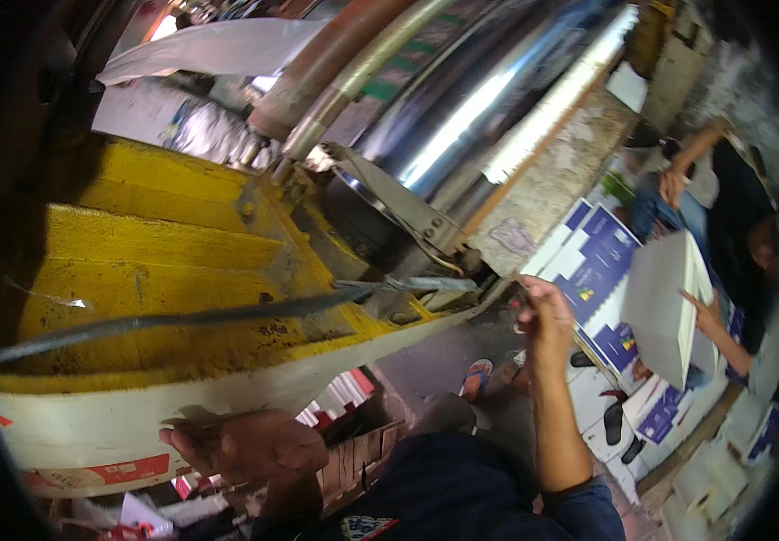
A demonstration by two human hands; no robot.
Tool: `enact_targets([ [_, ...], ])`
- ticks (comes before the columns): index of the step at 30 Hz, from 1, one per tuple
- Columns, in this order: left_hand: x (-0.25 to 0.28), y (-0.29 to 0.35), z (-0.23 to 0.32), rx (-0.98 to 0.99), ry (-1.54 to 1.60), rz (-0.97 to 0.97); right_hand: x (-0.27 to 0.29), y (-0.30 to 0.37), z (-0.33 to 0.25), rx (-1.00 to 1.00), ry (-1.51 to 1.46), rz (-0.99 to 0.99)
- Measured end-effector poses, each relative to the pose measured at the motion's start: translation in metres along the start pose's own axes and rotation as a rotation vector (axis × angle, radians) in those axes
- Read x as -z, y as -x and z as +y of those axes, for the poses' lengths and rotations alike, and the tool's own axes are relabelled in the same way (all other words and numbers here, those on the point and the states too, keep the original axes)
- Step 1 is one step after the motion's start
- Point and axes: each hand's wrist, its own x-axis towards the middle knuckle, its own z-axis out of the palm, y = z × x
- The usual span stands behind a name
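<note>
While your left hand [259, 448] hangs by the white front edge of the yellow machine frame [164, 243], its grip looks loose and empty; contact unclear. Your right hand [547, 311] is raised near the frame's right corner, fingers bent; can't tell whether that grip holds anything. Frame likely heavy and rigid; its smooth white edge seems the best hold, perhaps slippery. Grey bar [227, 315] lies along that edge, probably stiff. Past the back edge: shiny metal cylinder [470, 99]. Farther right, a co-worker [733, 194] holds a white block [664, 298].

The top edge cuts off the shiny cylinder [466, 113] of the yellow machine [159, 230].
</note>
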Motion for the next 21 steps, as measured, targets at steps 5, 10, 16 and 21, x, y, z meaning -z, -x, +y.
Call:
enact_targets([
  [5,-0.003,0.005,0.014,0.069,-0.242,0.012,-0.013,-0.036,-0.069,0.136,-0.109,-0.106],
  [10,-0.006,0.008,0.02,0.112,-0.367,0.015,-0.057,-0.067,-0.124,0.226,-0.135,-0.375],
  [16,-0.018,0.022,0.017,0.177,-0.429,0.035,-0.161,-0.092,-0.179,0.269,0.297,-0.633],
  [21,-0.017,0.025,0.016,0.21,-0.483,0.024,-0.257,-0.132,-0.17,0.591,0.467,-1.015],
])
